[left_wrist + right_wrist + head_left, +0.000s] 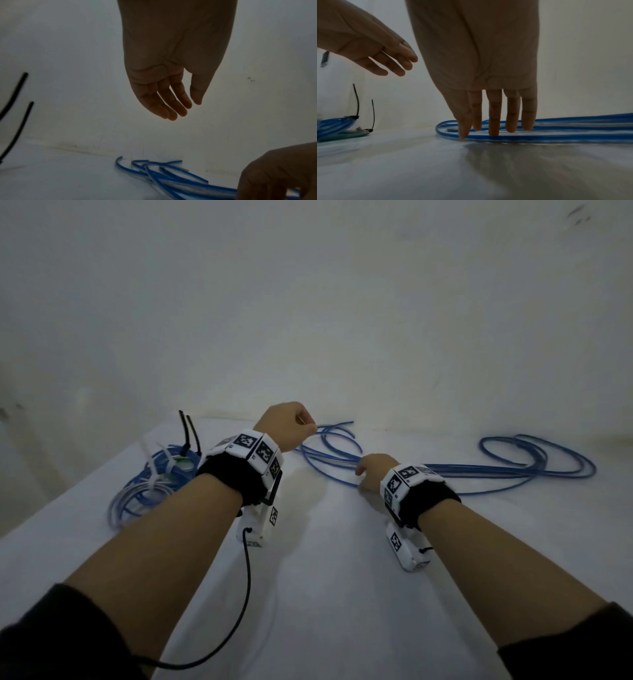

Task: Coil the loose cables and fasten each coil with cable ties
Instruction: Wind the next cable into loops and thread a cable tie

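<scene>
A long loose blue cable (496, 472) lies in stretched loops across the white table (325, 577), its cut ends (171, 175) fanned out near the wall. My right hand (361, 477) reaches down with straight fingers, the fingertips (494, 129) touching the near loops (556, 139). My left hand (306, 428) hovers above the cable ends, its fingers relaxed (181, 111) and holding nothing. At the left lies a coiled blue bundle (154, 484) bound with a white tie (152, 470) and black ties (357, 102).
The table meets a pale wall (342, 302) just behind the cable. Its left edge runs diagonally past the tied bundle (334, 123). Black tie tails (15, 92) stick up there. A black wire (245, 594) hangs from my left wrist camera.
</scene>
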